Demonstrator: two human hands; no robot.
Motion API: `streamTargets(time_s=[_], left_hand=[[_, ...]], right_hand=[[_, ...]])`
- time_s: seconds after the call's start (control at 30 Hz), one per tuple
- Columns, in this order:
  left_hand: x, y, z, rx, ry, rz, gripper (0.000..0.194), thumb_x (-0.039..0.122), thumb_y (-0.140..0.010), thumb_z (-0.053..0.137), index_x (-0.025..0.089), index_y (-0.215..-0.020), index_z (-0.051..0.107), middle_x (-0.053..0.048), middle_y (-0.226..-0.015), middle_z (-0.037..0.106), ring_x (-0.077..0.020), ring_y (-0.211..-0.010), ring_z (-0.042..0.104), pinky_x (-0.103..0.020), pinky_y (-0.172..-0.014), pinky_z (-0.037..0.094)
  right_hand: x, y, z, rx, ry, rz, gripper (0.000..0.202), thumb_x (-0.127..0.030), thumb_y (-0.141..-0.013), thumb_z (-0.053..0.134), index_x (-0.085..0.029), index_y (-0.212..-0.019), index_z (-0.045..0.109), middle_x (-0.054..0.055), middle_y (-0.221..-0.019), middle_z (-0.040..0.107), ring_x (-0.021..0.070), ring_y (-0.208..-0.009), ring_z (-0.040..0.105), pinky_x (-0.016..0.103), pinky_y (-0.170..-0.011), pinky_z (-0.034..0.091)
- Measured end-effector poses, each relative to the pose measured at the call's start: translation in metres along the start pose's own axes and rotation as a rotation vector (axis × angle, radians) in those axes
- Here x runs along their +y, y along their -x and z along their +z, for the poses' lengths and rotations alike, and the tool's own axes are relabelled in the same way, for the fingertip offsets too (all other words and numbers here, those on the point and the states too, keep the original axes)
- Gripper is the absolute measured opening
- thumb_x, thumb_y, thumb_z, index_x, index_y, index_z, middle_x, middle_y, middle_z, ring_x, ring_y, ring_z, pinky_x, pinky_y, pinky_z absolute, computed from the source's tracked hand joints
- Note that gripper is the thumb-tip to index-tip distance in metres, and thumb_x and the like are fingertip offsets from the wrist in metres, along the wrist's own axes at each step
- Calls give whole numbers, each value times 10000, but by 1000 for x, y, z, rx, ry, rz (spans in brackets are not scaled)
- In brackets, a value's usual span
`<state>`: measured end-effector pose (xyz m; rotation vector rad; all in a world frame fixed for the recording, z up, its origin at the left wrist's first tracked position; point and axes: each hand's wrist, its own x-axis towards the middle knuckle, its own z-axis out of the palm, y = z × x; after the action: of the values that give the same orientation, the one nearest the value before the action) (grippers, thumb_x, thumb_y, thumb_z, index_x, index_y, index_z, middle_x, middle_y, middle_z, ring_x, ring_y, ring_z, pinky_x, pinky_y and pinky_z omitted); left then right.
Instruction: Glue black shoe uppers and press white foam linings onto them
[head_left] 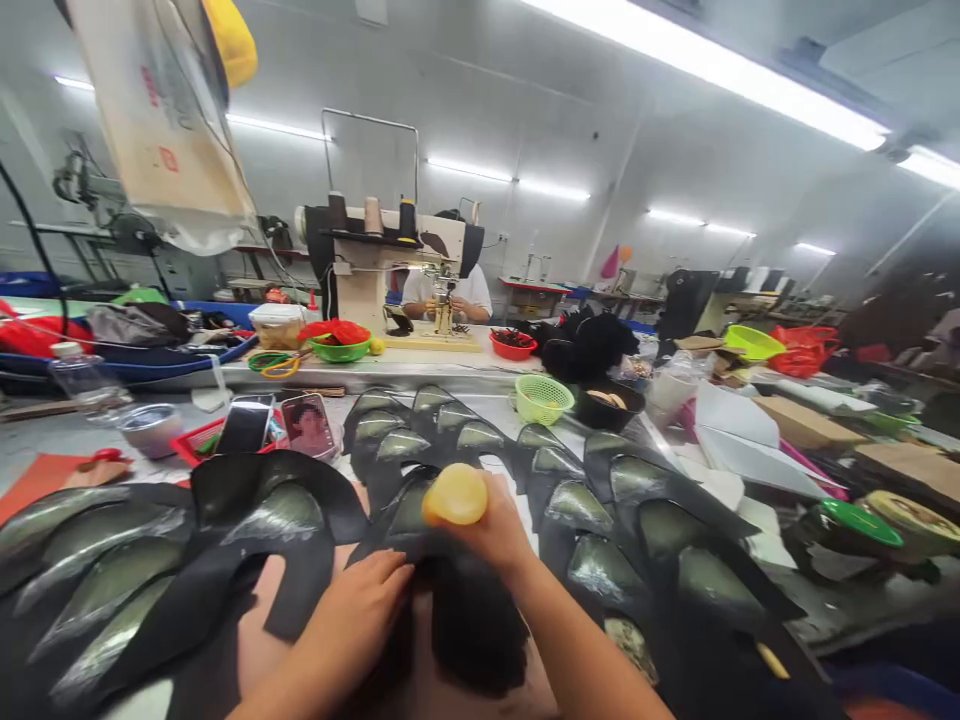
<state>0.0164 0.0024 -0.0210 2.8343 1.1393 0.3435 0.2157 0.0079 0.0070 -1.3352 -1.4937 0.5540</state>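
My right hand [499, 525] is closed around a yellow, round-ended object [460, 494]; its kind cannot be made out from this end. It is held over a black shoe upper [409, 510] with a shiny greenish patch. My left hand [367, 595] rests at the near edge of that same upper, fingers together on it, with the thumb hidden. Several more black uppers [289, 510] with glossy, wet-looking patches lie overlapped on both sides of my hands. Below my hands a dark black piece [480, 630] shows in shadow.
Two phones [309, 425] lean at a red basket [199, 440] on the left. Ahead stand a sewing machine [375, 260], a light green basket [544, 400] and a black bowl [611, 408]. A person sits behind the machine. A green-lidded jar [859, 530] is at right.
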Motion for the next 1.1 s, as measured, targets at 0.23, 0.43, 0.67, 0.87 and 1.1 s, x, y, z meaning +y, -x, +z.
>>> streamTargets(time_s=[0.23, 0.43, 0.67, 0.87, 1.1], left_hand=[[-23, 27, 41, 276, -149, 160, 374, 76, -765, 384, 160, -1041, 622, -90, -1092, 645, -226, -1026, 589, -340, -851, 512], [-20, 24, 40, 295, -112, 141, 363, 85, -773, 370, 160, -1012, 634, -89, -1065, 657, -230, -1016, 594, -346, -834, 522], [-19, 25, 40, 314, -120, 150, 348, 89, -764, 387, 144, -995, 641, -95, -1038, 667, -224, -1000, 601, -336, -836, 517], [-16, 22, 34, 294, -103, 136, 341, 96, -781, 373, 155, -985, 640, -83, -1033, 665, -221, -1000, 591, -351, -841, 501], [-8, 1, 12, 88, -68, -28, 197, 170, -819, 436, 170, -740, 617, -58, -799, 647, -207, -757, 593, -341, -684, 484]], right_hand=[[-1, -35, 30, -79, 326, -35, 354, -322, -665, 647, -191, -955, 491, 74, -911, 637, 232, -834, 605, 319, -699, 450], [-6, -42, 45, -325, 349, -44, 485, -405, -567, 737, -209, -939, 496, 52, -876, 658, 239, -782, 624, 291, -632, 442], [-10, -40, 48, -369, 378, -78, 475, -447, -573, 722, -209, -918, 498, 53, -838, 658, 236, -744, 627, 281, -600, 428], [-2, -35, 27, -133, 424, 26, 416, -387, -646, 665, -194, -968, 485, 63, -862, 652, 222, -774, 620, 281, -642, 433], [6, -29, 7, -107, 406, -41, 391, -389, -651, 640, -193, -960, 501, 59, -852, 647, 219, -758, 612, 287, -646, 440]])
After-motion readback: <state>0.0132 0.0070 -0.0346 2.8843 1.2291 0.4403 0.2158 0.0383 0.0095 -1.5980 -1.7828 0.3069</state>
